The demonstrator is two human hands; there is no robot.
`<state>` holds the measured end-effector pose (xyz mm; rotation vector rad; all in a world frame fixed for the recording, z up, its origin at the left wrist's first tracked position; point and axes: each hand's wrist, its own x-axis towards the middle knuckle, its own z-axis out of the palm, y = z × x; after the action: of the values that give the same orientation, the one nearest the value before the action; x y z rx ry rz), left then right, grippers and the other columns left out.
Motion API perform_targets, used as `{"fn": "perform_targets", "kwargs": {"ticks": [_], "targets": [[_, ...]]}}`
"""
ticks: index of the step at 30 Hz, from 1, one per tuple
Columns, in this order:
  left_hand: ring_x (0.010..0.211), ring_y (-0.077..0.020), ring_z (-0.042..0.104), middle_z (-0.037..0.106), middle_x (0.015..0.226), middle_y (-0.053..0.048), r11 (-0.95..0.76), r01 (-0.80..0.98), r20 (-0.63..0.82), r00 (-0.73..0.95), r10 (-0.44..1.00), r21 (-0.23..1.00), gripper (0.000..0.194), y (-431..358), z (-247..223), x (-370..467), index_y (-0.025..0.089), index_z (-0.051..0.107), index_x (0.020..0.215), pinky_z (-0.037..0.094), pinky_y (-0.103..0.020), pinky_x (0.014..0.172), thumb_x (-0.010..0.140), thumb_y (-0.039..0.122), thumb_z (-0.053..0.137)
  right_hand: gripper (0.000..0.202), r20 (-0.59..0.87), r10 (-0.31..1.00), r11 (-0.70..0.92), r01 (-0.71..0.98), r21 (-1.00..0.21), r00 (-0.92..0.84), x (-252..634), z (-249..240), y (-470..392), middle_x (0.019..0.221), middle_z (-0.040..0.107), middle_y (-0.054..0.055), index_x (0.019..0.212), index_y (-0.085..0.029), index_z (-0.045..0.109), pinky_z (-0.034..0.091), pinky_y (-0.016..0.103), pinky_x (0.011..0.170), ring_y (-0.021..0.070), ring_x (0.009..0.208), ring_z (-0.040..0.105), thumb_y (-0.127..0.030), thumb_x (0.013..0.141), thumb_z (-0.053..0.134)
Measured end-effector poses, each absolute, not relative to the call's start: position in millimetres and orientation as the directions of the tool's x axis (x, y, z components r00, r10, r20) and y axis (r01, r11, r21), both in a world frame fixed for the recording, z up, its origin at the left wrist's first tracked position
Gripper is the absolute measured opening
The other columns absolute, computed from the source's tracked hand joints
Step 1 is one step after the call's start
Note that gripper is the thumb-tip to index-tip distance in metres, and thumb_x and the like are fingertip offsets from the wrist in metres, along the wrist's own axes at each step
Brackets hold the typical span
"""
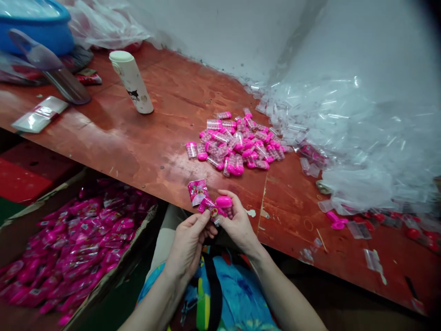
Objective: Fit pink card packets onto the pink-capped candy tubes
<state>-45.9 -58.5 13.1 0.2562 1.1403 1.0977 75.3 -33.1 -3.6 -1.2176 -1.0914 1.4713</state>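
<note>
Left hand [193,232]: a printed pink wrapper [207,205] is pinched between thumb and fingers.
Right hand [237,225]: a pink-capped tube [223,202] is gripped beside the wrapper, near the table's edge.
Red-brown table [165,142]: similar tubes [237,145] are heaped beyond the hands.
Carton [121,257]: pink packets [79,239] are piled inside.

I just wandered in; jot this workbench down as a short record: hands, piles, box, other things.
Left hand: pinching a printed pink wrapper
Right hand: holding a pink-capped container
Near hands: printed packet at the table edge
Middle pile: clear containers with pink caps
Right-hand heap: clear plastic pieces
Box: at lower left, full of pink packets
Far left: white bottle, upright; blue tub
</note>
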Motion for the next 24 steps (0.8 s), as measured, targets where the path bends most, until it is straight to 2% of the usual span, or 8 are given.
{"fn": "perform_targets", "kwargs": {"ticks": [1,3,6,9,13,16,20,24], "targets": [[0.051,-0.012,0.055,0.064,0.056,-0.006,0.495,-0.554,-0.595,-0.002,0.804,0.669,0.029,-58.7,12.8,-45.7,0.012,0.067,0.063,0.043,-0.022,0.051,0.067,0.039,0.079,0.05,-0.193,0.977,-0.202,-0.11,-0.973,-0.087,74.8,-1.5,-32.7,0.082,0.058,-0.004,0.121,-0.026,0.049,0.048,0.023,0.058,0.0113,0.064,0.055,-0.022,0.075,0.067],[0.051,-0.0116,0.054,0.064,0.057,-0.006,0.504,-0.53,-0.588,0.013,0.809,0.681,0.03,-59.1,12.4,-44.9,0.012,0.066,0.06,0.043,-0.022,0.052,0.067,0.038,0.08,0.045,-0.155,0.986,-0.152,-0.053,-0.987,0.057,72.4,-0.1,-33.2,0.08,0.056,-0.004,0.117,-0.025,0.052,0.046,0.021,0.056,0.0103,0.061,0.052,-0.018,0.075,0.064],[0.051,-0.0111,0.053,0.063,0.056,-0.005,0.502,-0.534,-0.588,0.01,0.809,0.681,0.029,-58.9,11.5,-44.8,0.013,0.066,0.059,0.043,-0.022,0.052,0.067,0.037,0.079,0.042,-0.09,0.978,-0.097,0.032,-0.995,0.191,69.7,-3.3,-35.5,0.086,0.057,-0.003,0.116,-0.024,0.053,0.047,0.023,0.061,0.011,0.066,0.052,-0.017,0.076,0.062],[0.052,-0.0111,0.054,0.063,0.056,-0.004,0.472,-0.589,-0.597,-0.022,0.802,0.656,0.026,-57.0,8.8,-49.1,0.012,0.067,0.065,0.043,-0.021,0.053,0.069,0.035,0.079,0.036,-0.128,0.987,-0.122,-0.07,-0.99,0.093,74.5,-5.0,-35.5,0.089,0.059,-0.002,0.118,-0.025,0.05,0.047,0.024,0.063,0.0116,0.068,0.055,-0.026,0.083,0.061],[0.053,-0.0109,0.054,0.063,0.057,-0.004,0.435,-0.623,-0.584,-0.045,0.81,0.65,0.024,-53.4,4.7,-56.0,0.012,0.067,0.067,0.044,-0.021,0.053,0.071,0.032,0.077,0.023,-0.171,0.985,-0.16,-0.289,-0.944,0.011,86.7,2.1,-34.7,0.08,0.06,-0.004,0.11,-0.025,0.045,0.042,0.022,0.052,0.0079,0.052,0.052,-0.035,0.091,0.054],[0.053,-0.0109,0.055,0.063,0.057,-0.004,0.427,-0.635,-0.58,-0.042,0.813,0.644,0.024,-51.5,4.1,-55.7,0.012,0.067,0.067,0.044,-0.02,0.053,0.071,0.032,0.078,0.02,-0.19,0.981,-0.193,-0.274,-0.942,-0.037,87.7,7.3,-39.4,0.069,0.059,-0.006,0.102,-0.024,0.046,0.04,0.02,0.047,0.0073,0.047,0.051,-0.035,0.091,0.057],[0.053,-0.0108,0.056,0.063,0.056,-0.004,0.413,-0.635,-0.572,-0.055,0.819,0.653,0.026,-51.0,5.4,-51.6,0.011,0.066,0.065,0.045,-0.02,0.054,0.07,0.034,0.078,0.027,-0.219,0.973,-0.23,-0.217,-0.949,-0.074,77.9,4.6,-49.7,0.053,0.053,-0.009,0.108,-0.023,0.046,0.042,0.018,0.044,0.0088,0.044,0.05,-0.038,0.09,0.058],[0.055,-0.0107,0.056,0.064,0.059,-0.003,0.399,-0.636,-0.55,-0.048,0.834,0.661,0.026,-51.6,5.3,-50.1,0.011,0.066,0.068,0.047,-0.021,0.057,0.073,0.034,0.077,0.035,-0.244,0.964,-0.264,-0.242,-0.934,-0.108,70.0,0.8,-55.4,0.06,0.056,-0.009,0.115,-0.023,0.043,0.038,0.015,0.036,0.0056,0.037,0.046,-0.042,0.09,0.057]]}}
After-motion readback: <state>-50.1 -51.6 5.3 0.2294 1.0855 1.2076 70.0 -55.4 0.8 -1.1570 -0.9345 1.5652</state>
